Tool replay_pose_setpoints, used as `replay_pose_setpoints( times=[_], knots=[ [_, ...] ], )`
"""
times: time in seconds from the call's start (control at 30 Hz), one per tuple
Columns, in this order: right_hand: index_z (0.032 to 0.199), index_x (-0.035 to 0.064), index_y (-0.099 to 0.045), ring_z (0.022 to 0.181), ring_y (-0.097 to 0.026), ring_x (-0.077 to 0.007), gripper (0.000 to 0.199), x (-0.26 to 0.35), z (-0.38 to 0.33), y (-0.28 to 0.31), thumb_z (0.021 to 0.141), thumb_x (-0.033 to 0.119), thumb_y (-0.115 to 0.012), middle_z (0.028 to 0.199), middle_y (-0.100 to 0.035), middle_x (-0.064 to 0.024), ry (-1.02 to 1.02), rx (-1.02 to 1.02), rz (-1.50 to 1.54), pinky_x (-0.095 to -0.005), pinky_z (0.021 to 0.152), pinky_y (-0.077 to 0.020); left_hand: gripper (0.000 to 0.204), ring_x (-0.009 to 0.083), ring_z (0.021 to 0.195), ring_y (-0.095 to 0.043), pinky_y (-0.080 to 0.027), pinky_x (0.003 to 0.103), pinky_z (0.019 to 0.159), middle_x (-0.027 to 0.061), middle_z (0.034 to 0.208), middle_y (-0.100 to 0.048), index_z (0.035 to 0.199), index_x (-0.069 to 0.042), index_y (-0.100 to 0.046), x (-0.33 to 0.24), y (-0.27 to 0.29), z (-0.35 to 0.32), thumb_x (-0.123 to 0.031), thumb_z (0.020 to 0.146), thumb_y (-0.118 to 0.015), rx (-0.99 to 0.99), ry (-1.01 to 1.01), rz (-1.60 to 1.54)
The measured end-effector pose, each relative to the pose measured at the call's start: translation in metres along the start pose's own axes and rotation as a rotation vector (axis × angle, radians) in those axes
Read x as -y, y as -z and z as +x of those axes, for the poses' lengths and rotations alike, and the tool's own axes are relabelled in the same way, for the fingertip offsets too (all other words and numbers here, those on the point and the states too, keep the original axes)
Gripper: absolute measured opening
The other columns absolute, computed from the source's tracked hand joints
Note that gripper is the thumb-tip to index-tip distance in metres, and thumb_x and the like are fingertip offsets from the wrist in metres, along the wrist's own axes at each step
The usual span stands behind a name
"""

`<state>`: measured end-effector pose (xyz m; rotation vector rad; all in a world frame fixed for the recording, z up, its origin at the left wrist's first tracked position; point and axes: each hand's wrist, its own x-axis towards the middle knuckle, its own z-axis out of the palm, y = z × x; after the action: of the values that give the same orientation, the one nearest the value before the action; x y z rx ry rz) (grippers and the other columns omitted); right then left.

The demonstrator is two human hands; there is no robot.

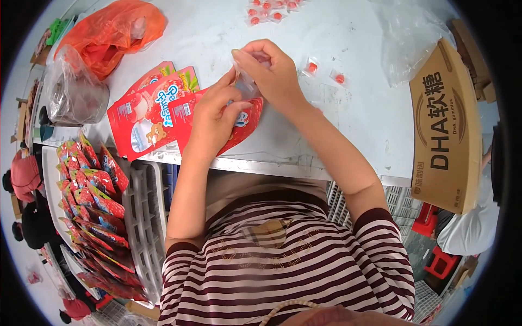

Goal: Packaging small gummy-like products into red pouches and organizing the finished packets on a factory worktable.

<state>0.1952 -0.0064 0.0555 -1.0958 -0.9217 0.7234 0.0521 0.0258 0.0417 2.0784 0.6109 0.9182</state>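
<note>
Near the table's front edge, my left hand (216, 114) is closed on a red printed pouch (249, 120), thumb bent against its side. My right hand (272, 73) pinches the clear plastic (247, 87) at the upper end of this pouch, thumb and finger together. The fingers partly cover the pouch's mouth, and what is inside cannot be made out. More flat red pouches (142, 117) lie overlapping just left of my left hand. To the right of my right hand are two small clear packets with red candies, one (311, 67) a little farther away than the other (340, 78).
Several wrapped red candies (266, 12) lie at the far edge. An orange plastic bag (117, 32) and a plastic-covered metal container (79, 95) stand at left, above a crate of filled pouches (95, 206). A cardboard box (448, 130) bounds the right. Other people are at far left.
</note>
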Motion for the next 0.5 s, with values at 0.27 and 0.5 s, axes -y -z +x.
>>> replay_pose_setpoints(
  times=[0.27, 0.5],
  knots=[
    [0.080, 0.0040, -0.060, 0.085, -0.045, -0.0094, 0.012, -0.017, -0.009, 0.026, 0.087, 0.011, -0.054, 0.085, -0.057, -0.0020, 0.364, 0.229, -0.505, -0.0248, 0.068, -0.0410, 0.011, 0.0318, 0.112, -0.054, -0.045, 0.034, 0.086, 0.0225, 0.115, -0.057, 0.082, -0.001, -0.056, -0.005, -0.008, -0.008, 0.002, 0.074, -0.064, -0.101, 0.127, -0.182],
    [0.085, 0.0043, -0.061, 0.093, -0.047, -0.0195, 0.024, -0.001, -0.026, 0.025, 0.091, 0.022, -0.047, 0.088, -0.057, -0.0034, 0.210, 0.311, -0.240, -0.0328, 0.079, -0.0401, 0.006, 0.0288, 0.103, -0.057, -0.044, 0.035, 0.087, 0.0213, 0.122, -0.053, 0.080, -0.002, -0.058, -0.005, 0.002, -0.010, 0.003, 0.077, -0.059, -0.025, -0.044, 0.002]
  ],
)
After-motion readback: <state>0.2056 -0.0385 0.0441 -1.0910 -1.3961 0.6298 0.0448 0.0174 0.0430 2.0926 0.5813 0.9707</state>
